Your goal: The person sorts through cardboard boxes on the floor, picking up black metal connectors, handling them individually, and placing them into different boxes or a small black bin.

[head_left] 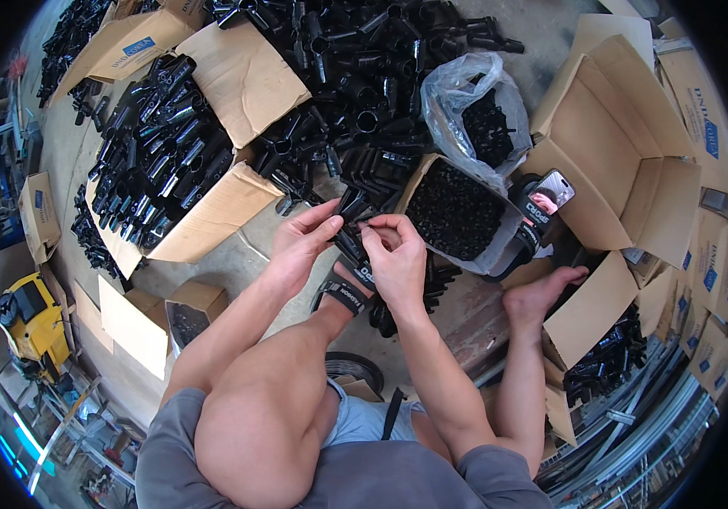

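Both hands meet in the middle, over a dark foot strap. My left hand [298,246] grips a glossy black plastic part [350,205] between thumb and fingers. My right hand [398,256] is closed in a pinch against that part's near end; whatever sits between its fingertips is too small to make out. Just beyond lies a row of similar black parts [378,176]. To the right of my hands stands a lined box of small black pieces [456,210]. Behind that, a clear plastic bag [442,106] holds more small black pieces.
A cardboard box [215,212] at left overflows with black tubular parts, and a large pile [364,76] spreads behind. An open cardboard box [606,123] stands at right. A phone [552,192] rests on a black sandal [536,222]. A yellow machine [37,327] is far left.
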Available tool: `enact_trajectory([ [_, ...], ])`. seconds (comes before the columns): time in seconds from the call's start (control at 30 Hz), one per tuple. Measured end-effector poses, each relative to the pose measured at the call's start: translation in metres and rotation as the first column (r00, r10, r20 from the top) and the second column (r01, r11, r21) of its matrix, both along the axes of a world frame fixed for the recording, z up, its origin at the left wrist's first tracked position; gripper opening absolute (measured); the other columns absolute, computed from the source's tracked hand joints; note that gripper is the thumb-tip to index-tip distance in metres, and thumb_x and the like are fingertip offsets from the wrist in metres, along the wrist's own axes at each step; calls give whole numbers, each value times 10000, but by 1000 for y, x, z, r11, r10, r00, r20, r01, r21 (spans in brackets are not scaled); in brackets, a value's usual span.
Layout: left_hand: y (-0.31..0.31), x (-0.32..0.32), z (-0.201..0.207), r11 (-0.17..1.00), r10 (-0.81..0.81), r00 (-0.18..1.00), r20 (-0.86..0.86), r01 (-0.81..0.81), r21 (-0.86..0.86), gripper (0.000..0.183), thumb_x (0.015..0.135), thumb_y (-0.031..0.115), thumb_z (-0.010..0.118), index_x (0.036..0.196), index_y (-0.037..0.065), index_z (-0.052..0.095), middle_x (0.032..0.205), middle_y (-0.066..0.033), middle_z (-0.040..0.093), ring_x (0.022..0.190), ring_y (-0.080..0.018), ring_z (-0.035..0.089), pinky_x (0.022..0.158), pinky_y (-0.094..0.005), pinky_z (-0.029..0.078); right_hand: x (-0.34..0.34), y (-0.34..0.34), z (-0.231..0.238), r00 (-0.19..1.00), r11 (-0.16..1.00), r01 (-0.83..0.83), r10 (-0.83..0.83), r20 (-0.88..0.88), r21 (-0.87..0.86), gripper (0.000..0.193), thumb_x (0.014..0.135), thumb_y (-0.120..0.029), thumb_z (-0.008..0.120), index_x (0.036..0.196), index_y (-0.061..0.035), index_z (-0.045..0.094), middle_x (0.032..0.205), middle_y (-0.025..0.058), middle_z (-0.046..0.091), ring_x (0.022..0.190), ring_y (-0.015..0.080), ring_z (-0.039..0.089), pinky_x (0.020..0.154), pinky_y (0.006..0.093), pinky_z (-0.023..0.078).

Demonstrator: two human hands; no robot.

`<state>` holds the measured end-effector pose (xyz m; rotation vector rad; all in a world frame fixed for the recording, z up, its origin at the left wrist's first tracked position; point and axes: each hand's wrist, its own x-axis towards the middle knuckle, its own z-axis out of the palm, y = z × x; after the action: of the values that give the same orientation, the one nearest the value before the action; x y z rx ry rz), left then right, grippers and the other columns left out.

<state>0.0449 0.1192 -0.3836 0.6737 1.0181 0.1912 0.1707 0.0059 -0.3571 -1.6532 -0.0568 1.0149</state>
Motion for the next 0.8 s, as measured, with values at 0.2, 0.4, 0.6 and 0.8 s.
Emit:
enact_trajectory([
  [0.2, -2, 1, 2, 1000, 11, 999, -30, -12, -23, 404, 1006, 130, 712, 1391, 35, 635, 1246, -72, 726, 1116, -155, 685, 973, -359, 559, -6, -6, -13, 998, 998, 45, -42, -50, 52, 129, 940, -97, 763, 967, -1, 681, 900, 82, 768, 747, 102, 701, 532, 306, 601],
  [0.4, -7, 3, 2, 998, -12, 999, -31, 14, 68, 428, 986, 97, 731, 1398, 22, 648, 1236, -65, 733, 1106, -123, 670, 986, -308, 539, -13, 5, -10, 960, 981, 193, -191, -206, -12, 158, 938, -151, 788, 1029, -41, 722, 892, 23, 751, 746, 80, 672, 521, 300, 572],
  [0.6, -8, 6, 0, 987, -5, 999, -44, 12, 159, 413, 974, 63, 730, 1380, 14, 665, 1212, -69, 742, 1074, -112, 671, 982, -290, 531, -17, 12, -11, 886, 958, 243, -284, -367, -155, 175, 930, -184, 802, 1051, -74, 739, 908, -12, 732, 753, 75, 653, 540, 288, 542],
  [0.8, -8, 5, -2, 988, -9, 999, -32, 14, 152, 419, 971, 47, 723, 1385, 13, 661, 1201, -73, 745, 1060, -112, 674, 978, -291, 534, -17, 8, -15, 868, 957, 260, -289, -405, -125, 194, 914, -160, 819, 1054, -52, 739, 920, 4, 742, 763, 79, 666, 556, 284, 546],
])
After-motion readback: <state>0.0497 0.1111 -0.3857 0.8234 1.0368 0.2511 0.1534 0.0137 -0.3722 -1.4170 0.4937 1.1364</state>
